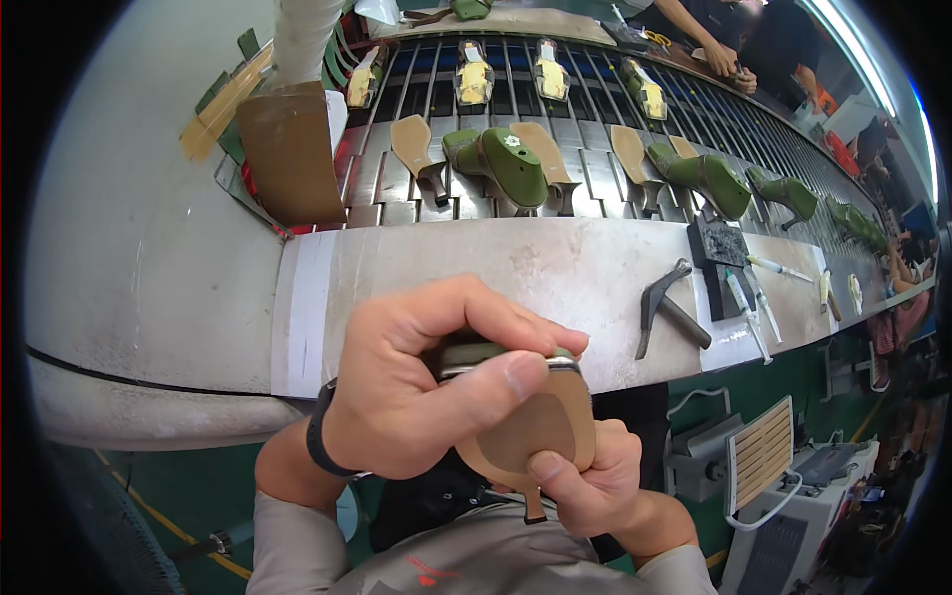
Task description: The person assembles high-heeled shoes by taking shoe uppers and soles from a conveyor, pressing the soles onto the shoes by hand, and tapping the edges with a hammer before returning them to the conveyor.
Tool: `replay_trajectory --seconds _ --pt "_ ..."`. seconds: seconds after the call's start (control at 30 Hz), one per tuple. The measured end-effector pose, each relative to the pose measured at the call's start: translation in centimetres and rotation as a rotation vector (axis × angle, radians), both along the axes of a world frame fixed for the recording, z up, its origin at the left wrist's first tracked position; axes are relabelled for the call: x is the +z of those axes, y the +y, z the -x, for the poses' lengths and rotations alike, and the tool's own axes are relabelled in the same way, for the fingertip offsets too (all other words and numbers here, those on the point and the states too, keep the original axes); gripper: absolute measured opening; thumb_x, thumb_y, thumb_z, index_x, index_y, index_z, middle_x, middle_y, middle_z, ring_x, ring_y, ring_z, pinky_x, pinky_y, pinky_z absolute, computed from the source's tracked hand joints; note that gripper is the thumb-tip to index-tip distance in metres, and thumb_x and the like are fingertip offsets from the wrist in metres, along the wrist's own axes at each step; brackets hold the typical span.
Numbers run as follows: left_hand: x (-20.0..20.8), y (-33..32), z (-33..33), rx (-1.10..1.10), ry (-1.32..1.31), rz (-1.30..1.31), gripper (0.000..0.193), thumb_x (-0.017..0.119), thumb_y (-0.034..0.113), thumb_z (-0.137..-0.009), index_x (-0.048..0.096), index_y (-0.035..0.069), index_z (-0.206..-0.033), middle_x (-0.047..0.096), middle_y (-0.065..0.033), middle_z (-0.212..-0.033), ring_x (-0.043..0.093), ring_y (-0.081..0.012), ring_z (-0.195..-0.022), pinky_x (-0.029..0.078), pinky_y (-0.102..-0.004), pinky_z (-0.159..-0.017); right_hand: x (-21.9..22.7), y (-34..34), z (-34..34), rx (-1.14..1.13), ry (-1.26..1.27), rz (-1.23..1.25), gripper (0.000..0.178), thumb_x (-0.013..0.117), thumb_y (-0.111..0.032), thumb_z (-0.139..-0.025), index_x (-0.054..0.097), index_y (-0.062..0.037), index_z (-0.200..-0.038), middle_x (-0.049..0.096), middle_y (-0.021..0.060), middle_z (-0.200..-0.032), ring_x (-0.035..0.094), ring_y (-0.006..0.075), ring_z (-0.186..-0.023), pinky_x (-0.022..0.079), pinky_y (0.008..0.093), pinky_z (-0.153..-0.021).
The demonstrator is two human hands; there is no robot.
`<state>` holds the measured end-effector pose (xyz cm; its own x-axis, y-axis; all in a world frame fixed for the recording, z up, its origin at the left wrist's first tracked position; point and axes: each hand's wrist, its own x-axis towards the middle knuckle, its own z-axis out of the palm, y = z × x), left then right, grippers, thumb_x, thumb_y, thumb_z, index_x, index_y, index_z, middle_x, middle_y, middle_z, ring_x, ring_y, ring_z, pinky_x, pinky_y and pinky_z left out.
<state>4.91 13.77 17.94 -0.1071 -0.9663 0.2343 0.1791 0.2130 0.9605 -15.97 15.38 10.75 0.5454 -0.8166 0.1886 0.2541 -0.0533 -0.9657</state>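
Over the near edge of the worktop I hold a high-heeled shoe [526, 436] with its tan sole turned up. Its slim heel points down toward my body. My left hand [426, 382], with a black band at the wrist, wraps round the far end, thumb on the sole; a bit of green shows under the fingers. My right hand [595, 481] grips the heel end from the right, its thumb pressed on the sole near the heel. The shoe's underside is hidden.
On the worktop [476, 258] lie a pincer-like hammer tool [674, 307], a dark block [718, 258] and several syringes [746, 302]. Behind, a metal conveyor [372, 198] carries tan heeled soles [410, 146] and green shoe lasts [511, 164]. A brown board [291, 154] stands left. Another person's hands [729, 64] work far right.
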Motion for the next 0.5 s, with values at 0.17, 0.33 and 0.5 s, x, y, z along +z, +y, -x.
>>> replay_trajectory --seconds 0.17,0.33,0.5 --pt "2.6 0.2 -0.2 0.004 -0.284 0.027 0.011 0.076 0.004 -0.092 0.066 0.0 -0.094 0.078 -0.0211 -0.098 0.077 -0.0241 -0.095 0.061 -0.0359 -0.086 0.8 0.0 0.4 0.099 0.153 0.11 0.023 0.067 -0.013 -0.104 0.077 0.0041 -0.092 0.078 0.0085 -0.076 0.07 0.0105 -0.062 0.055 0.0267 -0.057" --pt "0.0 -5.1 -1.0 -0.19 0.035 -0.028 0.045 0.05 0.033 -0.114 0.068 -0.008 -0.113 0.076 -0.0248 -0.117 0.076 -0.027 -0.105 0.06 -0.0345 -0.095 2.6 -2.1 0.3 -0.005 -0.032 -0.346 0.035 0.062 -0.024 -0.109 0.071 0.0095 -0.112 0.078 0.0148 -0.089 0.073 0.0169 -0.069 0.061 0.0308 -0.064" --pt "-2.6 -6.8 -1.1 -0.211 0.222 -0.03 0.053 0.049 0.036 -0.115 0.061 -0.008 -0.142 0.075 -0.0148 -0.126 0.073 -0.0178 -0.114 0.058 -0.0322 -0.1 2.6 -6.2 1.8 0.012 -0.094 -0.38 0.044 0.057 -0.031 -0.111 0.065 0.0115 -0.121 0.076 0.0209 -0.096 0.076 0.0227 -0.074 0.065 0.0336 -0.064"
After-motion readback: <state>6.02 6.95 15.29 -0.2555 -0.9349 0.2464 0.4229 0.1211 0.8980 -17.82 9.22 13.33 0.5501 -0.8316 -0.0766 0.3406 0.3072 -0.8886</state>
